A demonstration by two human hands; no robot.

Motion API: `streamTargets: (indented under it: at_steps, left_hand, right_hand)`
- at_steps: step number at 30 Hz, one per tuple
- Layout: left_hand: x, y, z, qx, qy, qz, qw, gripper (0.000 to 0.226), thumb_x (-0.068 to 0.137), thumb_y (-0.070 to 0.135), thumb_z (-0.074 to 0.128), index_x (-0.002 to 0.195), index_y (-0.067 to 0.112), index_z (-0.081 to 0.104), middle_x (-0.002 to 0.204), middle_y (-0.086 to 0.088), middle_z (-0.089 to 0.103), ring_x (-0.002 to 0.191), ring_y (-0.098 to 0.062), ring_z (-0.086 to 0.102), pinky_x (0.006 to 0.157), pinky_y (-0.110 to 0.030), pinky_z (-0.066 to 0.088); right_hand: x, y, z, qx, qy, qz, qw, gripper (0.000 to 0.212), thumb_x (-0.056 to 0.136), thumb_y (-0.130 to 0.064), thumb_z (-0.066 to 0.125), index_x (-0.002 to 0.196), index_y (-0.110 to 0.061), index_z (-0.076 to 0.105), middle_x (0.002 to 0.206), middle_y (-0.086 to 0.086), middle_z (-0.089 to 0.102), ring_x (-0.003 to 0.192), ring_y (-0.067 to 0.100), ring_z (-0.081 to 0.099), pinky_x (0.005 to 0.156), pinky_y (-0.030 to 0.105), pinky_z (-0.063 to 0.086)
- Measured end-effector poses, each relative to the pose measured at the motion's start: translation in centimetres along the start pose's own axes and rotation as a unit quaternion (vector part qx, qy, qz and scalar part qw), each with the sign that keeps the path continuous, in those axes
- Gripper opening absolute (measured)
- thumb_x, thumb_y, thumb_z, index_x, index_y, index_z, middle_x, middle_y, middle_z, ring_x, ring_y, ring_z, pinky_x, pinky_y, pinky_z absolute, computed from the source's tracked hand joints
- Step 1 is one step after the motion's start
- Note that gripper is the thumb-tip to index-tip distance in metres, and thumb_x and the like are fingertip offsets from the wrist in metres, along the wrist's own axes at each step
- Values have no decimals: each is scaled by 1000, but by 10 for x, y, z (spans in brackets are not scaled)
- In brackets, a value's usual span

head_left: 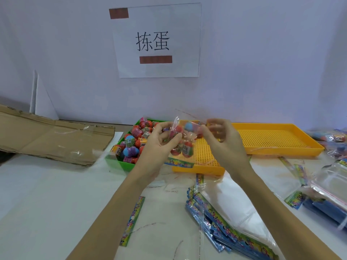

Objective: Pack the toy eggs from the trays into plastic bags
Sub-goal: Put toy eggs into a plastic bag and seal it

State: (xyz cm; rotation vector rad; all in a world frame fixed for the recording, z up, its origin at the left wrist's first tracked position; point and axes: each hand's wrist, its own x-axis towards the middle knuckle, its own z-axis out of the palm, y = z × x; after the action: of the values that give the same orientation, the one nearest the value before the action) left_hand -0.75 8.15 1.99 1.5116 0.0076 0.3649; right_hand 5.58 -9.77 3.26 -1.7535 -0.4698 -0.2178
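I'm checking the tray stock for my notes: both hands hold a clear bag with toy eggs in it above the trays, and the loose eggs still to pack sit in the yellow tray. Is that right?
One thing is wrong. The loose toy eggs sit in the green tray, not the yellow tray, whose visible mesh floor is bare. The head view shows this. The left hand and right hand do hold the clear bag with eggs in it.

A small packing station in a workshop or light factory: a printed paper sign (156,41) with two large Chinese characters is taped to the plain white partition wall (262,62) above a white bench (47,203). Colourful toy eggs (135,139) fill a green tray (114,162) beside perforated yellow trays (277,139). Stacks of printed plastic bags (221,220) lie on the bench, with filled bags (334,139) piled at the right edge and flattened cardboard (50,137) at the left.
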Motion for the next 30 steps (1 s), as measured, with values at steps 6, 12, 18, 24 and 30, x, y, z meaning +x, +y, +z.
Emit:
streamTargets:
  at_steps: [6,12,18,24,30]
  left_hand:
    - [2,0,-1,-73,22,-19,997,44,91,20,75,132,13,60,119,-3,77,106,-22,75,83,-27,60]
    - [2,1,-1,-109,87,-13,990,15,98,20,68,102,8,76,99,-12,79,90,-20,75,75,-27,59]
    - [5,-4,0,-14,180,54,982,13,102,21,65,95,17,75,90,-3,79,89,-25,76,80,-39,61]
    - [4,-6,-4,75,165,32,983,24,111,29,49,98,18,66,93,-4,79,81,-33,76,76,-54,63]
    - [1,-8,-1,105,140,19,984,28,112,31,45,96,17,63,85,-5,78,62,-32,74,69,-66,59]
  right_hand:
    - [-5,9,5,37,-189,37,981,9,93,-40,75,99,-34,77,94,-15,78,89,4,74,75,15,58]
    - [-6,10,7,9,-227,39,973,15,92,-37,75,101,-26,74,94,-11,77,89,6,73,76,21,57]
    - [0,7,5,-1,-271,41,962,21,97,-35,70,114,-24,74,104,-10,77,96,10,74,82,27,62]
    - [39,35,17,-222,-154,-42,962,37,108,-7,46,137,-21,63,138,-1,64,125,17,60,103,30,51]
    - [69,52,47,-396,-226,-89,885,23,98,-17,66,121,-14,69,125,7,65,121,28,54,102,38,46]
